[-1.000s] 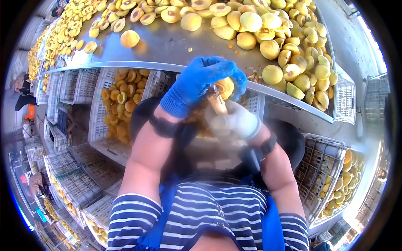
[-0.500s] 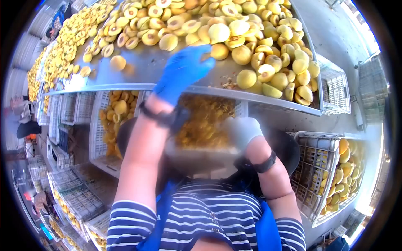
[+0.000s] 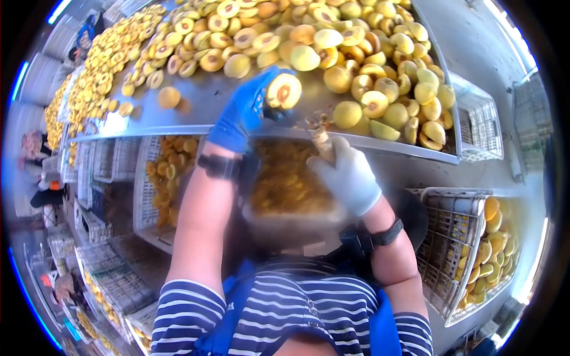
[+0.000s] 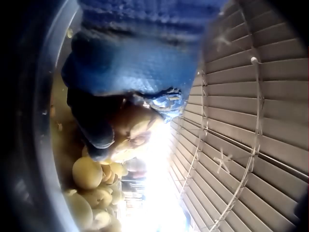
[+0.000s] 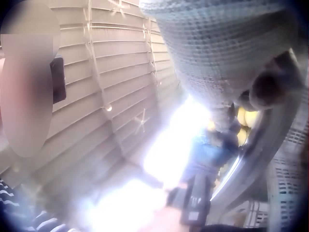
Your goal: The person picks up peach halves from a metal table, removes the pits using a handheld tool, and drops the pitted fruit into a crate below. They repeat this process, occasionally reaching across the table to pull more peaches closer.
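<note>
My left hand, in a blue glove, holds a halved yellow peach above the front edge of the metal table. The cut face shows pale flesh around a reddish-brown middle. In the left wrist view, gloved fingers curl about the same peach half. My right hand, gloved in white, grips a wooden-handled tool with a thin metal tip near the table edge. The tool and the peach half are apart. Knitted glove covers most of the right wrist view.
Halved peaches lie heaped across the back and right of the table. A crate of yellow pieces sits below the table edge, between the knees. Another peach crate stands at right; stacked crates stand at left.
Both hands were together at a peach with the tool; then the left reached to the heap. It now holds a peach half, and the right hand has moved up toward the table edge.
</note>
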Demonstrator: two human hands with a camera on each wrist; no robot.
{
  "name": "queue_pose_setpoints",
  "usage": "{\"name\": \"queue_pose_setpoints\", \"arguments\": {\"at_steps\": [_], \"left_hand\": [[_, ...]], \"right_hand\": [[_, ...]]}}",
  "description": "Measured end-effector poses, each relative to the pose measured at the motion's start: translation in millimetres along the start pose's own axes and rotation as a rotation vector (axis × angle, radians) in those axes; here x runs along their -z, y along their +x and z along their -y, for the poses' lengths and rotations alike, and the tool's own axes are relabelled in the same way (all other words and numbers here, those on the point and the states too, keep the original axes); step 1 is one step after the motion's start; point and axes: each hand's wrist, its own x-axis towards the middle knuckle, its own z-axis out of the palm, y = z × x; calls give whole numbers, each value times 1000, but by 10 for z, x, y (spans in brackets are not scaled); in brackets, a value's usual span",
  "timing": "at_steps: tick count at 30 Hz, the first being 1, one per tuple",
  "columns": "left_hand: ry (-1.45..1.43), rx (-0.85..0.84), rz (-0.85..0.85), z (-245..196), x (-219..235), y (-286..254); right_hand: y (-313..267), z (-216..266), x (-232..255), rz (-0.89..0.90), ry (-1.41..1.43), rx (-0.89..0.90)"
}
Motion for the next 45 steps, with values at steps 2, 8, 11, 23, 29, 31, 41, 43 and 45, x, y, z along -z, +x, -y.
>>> {"name": "queue_pose_setpoints", "arguments": {"at_steps": [2,8,11,23,29,31,41,43,45], "left_hand": [[277,-441,-4,101,-30,-336],[307,-563,-9,264,49,-593],[314,-544,26,421,239,-550],[124,-619,31,311,284,-625],[125,-837,176,514,310,-588],[172,-794,140,461,342,-647],[-872,-192,158,444,202,-540],[-330,-556,112,468,130,-613],[-459,-434,60,420,97,-619]], "right_hand": [[48,59,-153,-97,54,162],[135,264,-452,-66,30,200],[154,257,-610,-46,-92,187],[392,260,-746,-2,358,-81],[473,335,-673,-151,291,28],[448,379,-689,-286,144,209],[324,460,-766,87,306,-112],[315,445,-771,85,283,-107],[308,392,-818,86,236,-34]]}}
